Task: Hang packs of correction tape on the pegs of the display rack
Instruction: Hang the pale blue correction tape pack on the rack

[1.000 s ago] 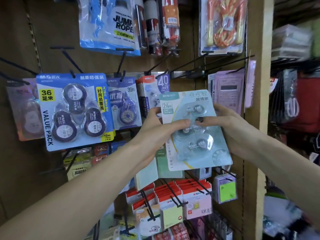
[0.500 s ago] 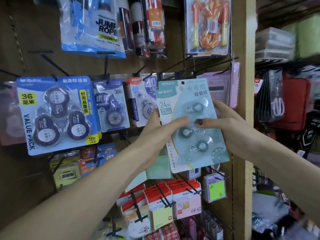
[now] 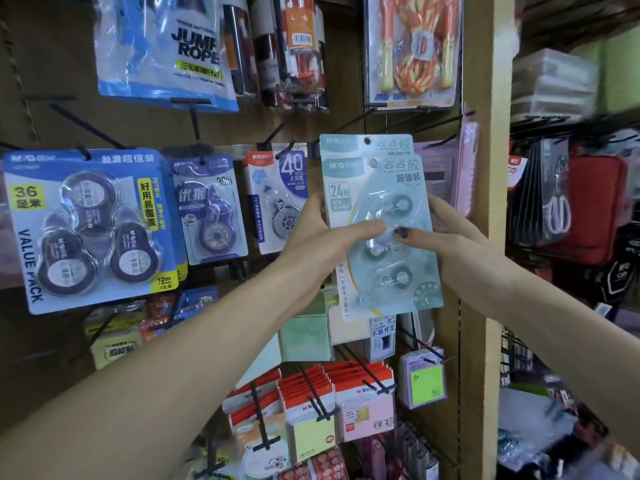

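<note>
Since a second ago both hands, left hand (image 3: pixel 322 237) and right hand (image 3: pixel 450 244), have lifted the pale-teal three-roll blister pack (image 3: pixel 384 237), fingers clamped on its edges, toward the black wire peg (image 3: pixel 313 147); next, thread its hole.

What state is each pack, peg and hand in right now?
Left hand: gripping the teal pack's left edge.
Right hand: gripping its right edge.
Teal pack: held upright, hole visible, seemingly not yet on a peg.
Rear teal pack: behind it, slightly higher; whether it hangs on a peg is unclear.
Blue value pack: hanging.
30m pack: hanging.
40 pack: hanging.
Upper-left peg: bare.
</note>
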